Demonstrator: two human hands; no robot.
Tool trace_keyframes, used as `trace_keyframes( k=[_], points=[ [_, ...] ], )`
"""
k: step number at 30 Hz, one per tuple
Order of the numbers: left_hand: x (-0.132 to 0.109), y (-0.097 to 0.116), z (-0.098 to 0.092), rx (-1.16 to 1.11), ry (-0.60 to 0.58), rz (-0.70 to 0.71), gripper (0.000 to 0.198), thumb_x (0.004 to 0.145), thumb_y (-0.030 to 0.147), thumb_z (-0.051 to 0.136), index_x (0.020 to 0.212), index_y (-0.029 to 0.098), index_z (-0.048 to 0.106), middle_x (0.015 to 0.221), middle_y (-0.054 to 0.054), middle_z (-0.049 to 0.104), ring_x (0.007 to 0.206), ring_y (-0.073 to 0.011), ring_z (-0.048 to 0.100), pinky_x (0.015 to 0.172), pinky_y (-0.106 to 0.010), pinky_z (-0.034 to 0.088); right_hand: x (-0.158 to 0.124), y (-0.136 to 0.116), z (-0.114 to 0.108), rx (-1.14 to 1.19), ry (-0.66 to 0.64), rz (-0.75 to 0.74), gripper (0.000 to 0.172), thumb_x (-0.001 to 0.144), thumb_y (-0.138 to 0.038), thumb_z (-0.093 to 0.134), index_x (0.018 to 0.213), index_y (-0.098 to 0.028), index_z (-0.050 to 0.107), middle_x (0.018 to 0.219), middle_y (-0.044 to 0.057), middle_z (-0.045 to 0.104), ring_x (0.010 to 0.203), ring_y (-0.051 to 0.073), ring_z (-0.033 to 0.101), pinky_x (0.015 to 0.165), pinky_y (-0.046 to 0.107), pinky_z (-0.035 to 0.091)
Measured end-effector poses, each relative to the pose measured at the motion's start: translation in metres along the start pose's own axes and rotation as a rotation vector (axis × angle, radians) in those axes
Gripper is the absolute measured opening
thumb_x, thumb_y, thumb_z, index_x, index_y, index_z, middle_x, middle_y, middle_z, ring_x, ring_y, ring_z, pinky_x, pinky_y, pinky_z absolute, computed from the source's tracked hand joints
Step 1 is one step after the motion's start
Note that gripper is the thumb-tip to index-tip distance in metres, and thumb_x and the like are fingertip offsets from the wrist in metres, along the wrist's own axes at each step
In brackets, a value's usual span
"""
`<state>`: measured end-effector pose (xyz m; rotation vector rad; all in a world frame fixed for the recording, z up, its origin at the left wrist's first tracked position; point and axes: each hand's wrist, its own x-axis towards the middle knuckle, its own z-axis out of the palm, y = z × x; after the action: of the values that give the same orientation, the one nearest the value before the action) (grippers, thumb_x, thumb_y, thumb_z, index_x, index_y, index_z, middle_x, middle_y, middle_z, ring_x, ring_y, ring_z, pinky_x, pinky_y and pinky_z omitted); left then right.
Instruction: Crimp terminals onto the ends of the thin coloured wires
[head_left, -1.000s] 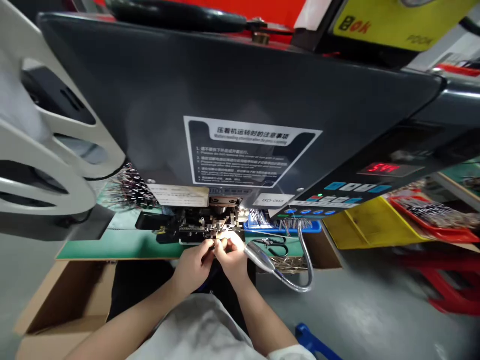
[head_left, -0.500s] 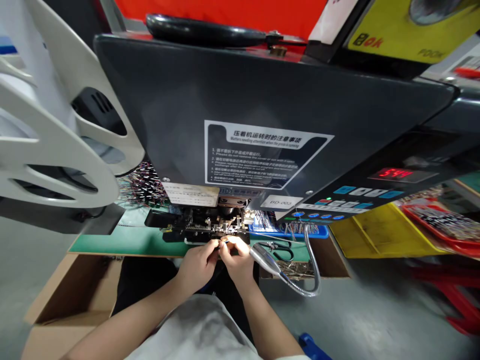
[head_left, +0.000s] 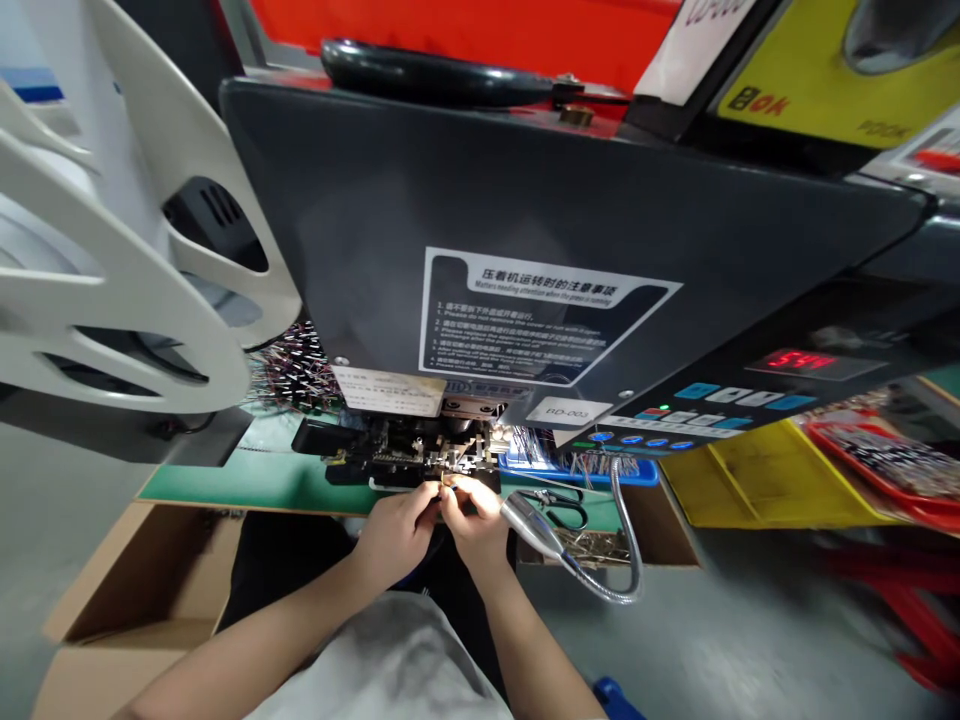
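Observation:
My left hand [head_left: 397, 530] and my right hand [head_left: 474, 522] meet fingertip to fingertip at the front of a dark crimping press [head_left: 540, 250]. Both are pinched closed on a thin wire [head_left: 444, 487] held at the press's small die block [head_left: 420, 455], lit by a gooseneck lamp [head_left: 529, 520]. The wire is tiny and mostly hidden by my fingers. A bundle of thin wires [head_left: 292, 370] fans out to the left of the die. More wires lie in a blue tray [head_left: 577, 465] to the right.
A white reel [head_left: 112, 280] stands at the left on the green mat [head_left: 247, 485]. Black scissors [head_left: 559, 505] lie near the lamp. Yellow bins [head_left: 750, 470] and a red tray [head_left: 885, 465] sit at the right. A cardboard box [head_left: 135, 590] is below left.
The view has shifted slightly, so the press sits further right and lower in frame. My hands stay pinched together at the die, edged a little closer to it.

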<state>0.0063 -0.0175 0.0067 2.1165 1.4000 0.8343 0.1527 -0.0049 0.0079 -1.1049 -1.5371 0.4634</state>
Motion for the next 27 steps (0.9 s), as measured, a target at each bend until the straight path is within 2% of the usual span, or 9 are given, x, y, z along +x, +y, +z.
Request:
trace_keyframes(
  k=[3, 8, 14, 19, 24, 27],
  points=[
    [0.0010, 0.0002, -0.0002, -0.004, 0.013, 0.002, 0.021, 0.093, 0.014, 0.047, 0.107, 0.023, 0.059, 0.095, -0.005, 0.075, 0.084, -0.0212, 0.072, 0.071, -0.027, 0.053, 0.0020, 0.0003, 0.0004, 0.009, -0.005, 0.003, 0.010, 0.084, -0.019, 0.064, 0.090, -0.019, 0.073, 0.084, 0.008, 0.076, 0.070, 0.021, 0.072, 0.067, 0.034, 0.061],
    [0.0026, 0.0018, -0.0006, -0.010, 0.024, -0.001, 0.021, 0.092, 0.014, 0.046, 0.106, 0.023, 0.058, 0.091, -0.003, 0.074, 0.080, -0.0207, 0.072, 0.069, -0.026, 0.051, 0.0058, -0.0014, 0.0001, 0.039, -0.026, 0.049, 0.012, 0.085, -0.022, 0.064, 0.090, -0.018, 0.074, 0.075, 0.006, 0.074, 0.059, 0.018, 0.067, 0.058, 0.031, 0.059],
    [0.0060, 0.0041, -0.0013, -0.011, 0.024, -0.020, 0.021, 0.091, 0.012, 0.047, 0.104, 0.024, 0.059, 0.088, -0.002, 0.074, 0.076, -0.0202, 0.072, 0.064, -0.025, 0.050, 0.0091, -0.0016, 0.0016, 0.072, -0.034, 0.094, 0.013, 0.087, -0.025, 0.061, 0.087, -0.018, 0.073, 0.061, 0.001, 0.063, 0.050, 0.014, 0.055, 0.052, 0.029, 0.053],
    [0.0065, 0.0037, -0.0009, -0.026, 0.013, -0.043, 0.024, 0.090, 0.012, 0.048, 0.108, 0.024, 0.059, 0.090, -0.003, 0.074, 0.077, -0.0202, 0.072, 0.065, -0.025, 0.050, 0.0060, -0.0008, 0.0014, 0.074, -0.036, 0.133, 0.013, 0.086, -0.025, 0.062, 0.090, -0.018, 0.072, 0.057, -0.001, 0.058, 0.049, 0.014, 0.053, 0.052, 0.028, 0.051],
    [0.0053, 0.0032, -0.0016, -0.061, -0.004, -0.063, 0.024, 0.092, 0.014, 0.047, 0.109, 0.023, 0.060, 0.091, -0.004, 0.075, 0.080, -0.0211, 0.072, 0.068, -0.026, 0.050, 0.0029, -0.0006, 0.0021, 0.128, -0.046, 0.258, 0.011, 0.084, -0.027, 0.065, 0.088, -0.017, 0.067, 0.049, -0.007, 0.044, 0.041, 0.010, 0.041, 0.043, 0.024, 0.041],
    [0.0052, 0.0040, -0.0021, -0.080, -0.017, -0.072, 0.022, 0.091, 0.014, 0.047, 0.106, 0.023, 0.061, 0.086, -0.003, 0.074, 0.075, -0.0199, 0.071, 0.065, -0.025, 0.049, 0.0033, -0.0001, 0.0032, 0.155, -0.058, 0.265, 0.013, 0.085, -0.029, 0.062, 0.085, -0.016, 0.066, 0.048, -0.008, 0.041, 0.040, 0.010, 0.039, 0.041, 0.023, 0.039]
  ],
)
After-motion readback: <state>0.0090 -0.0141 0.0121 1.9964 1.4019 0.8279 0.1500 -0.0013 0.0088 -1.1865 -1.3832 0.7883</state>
